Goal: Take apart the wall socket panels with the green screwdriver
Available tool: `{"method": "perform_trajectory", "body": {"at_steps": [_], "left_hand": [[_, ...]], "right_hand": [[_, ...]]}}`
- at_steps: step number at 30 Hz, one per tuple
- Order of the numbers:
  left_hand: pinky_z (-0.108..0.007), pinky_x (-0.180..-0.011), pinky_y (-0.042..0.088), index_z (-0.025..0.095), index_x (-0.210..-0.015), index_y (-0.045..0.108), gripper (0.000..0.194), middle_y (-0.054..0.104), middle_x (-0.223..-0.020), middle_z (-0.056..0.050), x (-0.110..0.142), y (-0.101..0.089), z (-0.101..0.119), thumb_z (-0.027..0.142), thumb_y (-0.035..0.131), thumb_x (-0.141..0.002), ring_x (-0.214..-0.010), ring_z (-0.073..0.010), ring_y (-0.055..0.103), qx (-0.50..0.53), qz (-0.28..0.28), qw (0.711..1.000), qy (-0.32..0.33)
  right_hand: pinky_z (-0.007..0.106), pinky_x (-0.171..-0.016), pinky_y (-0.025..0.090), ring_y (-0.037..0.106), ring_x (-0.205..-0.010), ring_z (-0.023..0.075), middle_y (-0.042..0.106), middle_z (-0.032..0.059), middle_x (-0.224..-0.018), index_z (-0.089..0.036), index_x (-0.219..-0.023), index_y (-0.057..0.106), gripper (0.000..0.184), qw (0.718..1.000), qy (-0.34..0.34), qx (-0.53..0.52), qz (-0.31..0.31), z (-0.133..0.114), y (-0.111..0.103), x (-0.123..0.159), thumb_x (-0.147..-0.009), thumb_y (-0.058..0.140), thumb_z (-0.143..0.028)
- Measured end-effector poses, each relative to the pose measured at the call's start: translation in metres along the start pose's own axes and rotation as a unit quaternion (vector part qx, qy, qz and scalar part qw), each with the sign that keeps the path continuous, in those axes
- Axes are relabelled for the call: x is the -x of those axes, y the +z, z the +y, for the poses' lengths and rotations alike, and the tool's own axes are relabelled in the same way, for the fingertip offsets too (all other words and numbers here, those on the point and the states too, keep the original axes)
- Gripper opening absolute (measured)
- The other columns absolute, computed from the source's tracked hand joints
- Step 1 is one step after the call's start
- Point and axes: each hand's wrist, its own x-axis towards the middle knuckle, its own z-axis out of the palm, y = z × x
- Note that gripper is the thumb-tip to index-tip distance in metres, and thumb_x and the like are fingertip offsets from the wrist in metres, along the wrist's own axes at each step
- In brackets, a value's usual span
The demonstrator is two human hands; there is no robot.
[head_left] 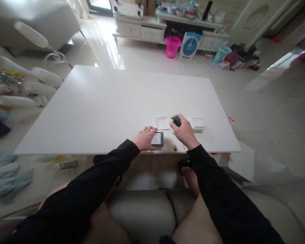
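Observation:
My left hand (pixel 144 138) rests on the white table (pixel 112 108) near its front edge, fingers curled against the left side of a wall socket (pixel 158 139) with a dark frame and white face. My right hand (pixel 183 130) is closed round a green-handled tool (pixel 176 121), probably a screwdriver, its tip hidden. A white square cover plate (pixel 162 123) lies just behind the socket. Another white plate (pixel 197 123) lies to the right of my right hand. A tiny dark and yellow piece (pixel 175 148) sits by the table's edge.
White chairs (pixel 27 91) stand at the table's left. On the floor beyond are a pink basket (pixel 172 46), a blue fan (pixel 190 44) and a teal basket (pixel 221 53). An opened box (pixel 234 162) lies under the table's right corner. I sit on a beige sofa (pixel 142 210).

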Motion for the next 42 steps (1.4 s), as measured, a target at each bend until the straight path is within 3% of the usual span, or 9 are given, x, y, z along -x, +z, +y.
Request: {"method": "perform_trajectory", "body": {"at_steps": [2, 8, 12, 18, 21, 26, 31, 36, 42], "left_hand": [[-0.051, -0.106, 0.048, 0.023, -0.150, 0.039, 0.099, 0.046, -0.151, -0.017, 0.000, 0.004, 0.002, 0.047, 0.087, -0.066, -0.135, -0.0384, 0.048, 0.013, 0.009, 1.000, 0.017], [-0.052, -0.102, 0.049, 0.021, -0.145, 0.049, 0.078, 0.054, -0.136, -0.017, -0.005, 0.006, 0.013, 0.047, 0.077, -0.077, -0.127, -0.0373, 0.050, 0.001, -0.002, 1.000, 0.004], [-0.051, -0.100, 0.049, 0.024, -0.150, 0.045, 0.087, 0.053, -0.137, -0.017, -0.007, 0.005, 0.015, 0.044, 0.079, -0.073, -0.125, -0.0371, 0.050, -0.005, -0.006, 1.000, 0.003], [-0.054, -0.104, 0.046, 0.024, -0.140, 0.053, 0.079, 0.052, -0.142, -0.016, -0.007, 0.012, 0.018, 0.044, 0.080, -0.069, -0.128, -0.0375, 0.048, 0.009, 0.001, 1.000, 0.024], [-0.055, -0.105, 0.044, 0.028, -0.148, 0.049, 0.088, 0.052, -0.143, -0.016, -0.008, 0.012, 0.018, 0.047, 0.081, -0.069, -0.130, -0.0387, 0.046, 0.018, -0.005, 0.999, 0.033], [-0.053, -0.101, 0.047, 0.034, -0.147, 0.056, 0.080, 0.052, -0.142, -0.015, -0.009, 0.006, 0.015, 0.049, 0.079, -0.072, -0.128, -0.0384, 0.050, 0.018, -0.024, 0.998, 0.059], [-0.051, -0.103, 0.048, 0.029, -0.146, 0.060, 0.067, 0.059, -0.141, -0.013, -0.008, -0.007, 0.014, 0.045, 0.070, -0.081, -0.122, -0.0359, 0.059, 0.012, -0.022, 0.996, 0.084], [-0.040, -0.099, 0.051, 0.023, -0.127, 0.071, 0.041, 0.074, -0.119, -0.011, -0.005, -0.015, 0.017, 0.030, 0.049, -0.094, -0.111, -0.0292, 0.068, 0.009, 0.016, 0.996, 0.082], [-0.037, -0.085, 0.052, 0.021, -0.103, 0.078, 0.035, 0.079, -0.102, -0.011, -0.004, -0.026, 0.014, 0.028, 0.045, -0.095, -0.096, -0.0275, 0.072, 0.064, 0.069, 0.995, 0.022]], "right_hand": [[0.031, -0.076, 0.044, 0.057, -0.078, 0.0189, 0.065, 0.0026, -0.084, -0.021, -0.094, 0.062, 0.017, 1.000, 0.000, -0.001, 0.012, 0.001, -0.001, -0.002, -0.084, 0.060, -0.035], [0.033, -0.076, 0.044, 0.057, -0.076, 0.0194, 0.063, 0.0020, -0.081, -0.021, -0.094, 0.061, 0.017, 0.998, 0.009, -0.016, 0.055, 0.003, -0.007, -0.006, -0.086, 0.058, -0.037], [0.033, -0.077, 0.044, 0.058, -0.079, 0.0203, 0.063, 0.0026, -0.082, -0.022, -0.092, 0.060, 0.015, 0.999, 0.012, -0.002, 0.052, 0.005, -0.008, -0.005, -0.085, 0.058, -0.035], [0.032, -0.076, 0.042, 0.057, -0.079, 0.0205, 0.064, 0.0032, -0.082, -0.022, -0.090, 0.060, 0.014, 0.999, 0.012, 0.023, 0.029, 0.007, -0.004, -0.004, -0.086, 0.057, -0.035], [0.032, -0.075, 0.043, 0.057, -0.079, 0.0205, 0.064, 0.0033, -0.082, -0.022, -0.090, 0.060, 0.013, 0.999, 0.011, 0.025, 0.025, 0.006, -0.003, -0.003, -0.086, 0.057, -0.034], [0.032, -0.076, 0.043, 0.058, -0.079, 0.0201, 0.065, 0.0032, -0.083, -0.022, -0.090, 0.060, 0.013, 1.000, 0.006, 0.023, 0.018, 0.006, -0.003, -0.002, -0.087, 0.056, -0.034], [0.031, -0.076, 0.042, 0.057, -0.079, 0.0198, 0.065, 0.0034, -0.084, -0.022, -0.091, 0.060, 0.013, 1.000, 0.005, 0.023, 0.011, 0.006, -0.002, -0.002, -0.087, 0.056, -0.033], [0.031, -0.076, 0.042, 0.057, -0.079, 0.0194, 0.065, 0.0031, -0.084, -0.022, -0.090, 0.060, 0.012, 1.000, -0.004, 0.018, 0.013, 0.006, -0.001, -0.002, -0.087, 0.056, -0.033], [0.032, -0.077, 0.043, 0.057, -0.079, 0.0199, 0.065, 0.0031, -0.083, -0.022, -0.090, 0.060, 0.012, 1.000, -0.007, 0.015, 0.014, 0.006, -0.002, -0.003, -0.086, 0.056, -0.033]]}}
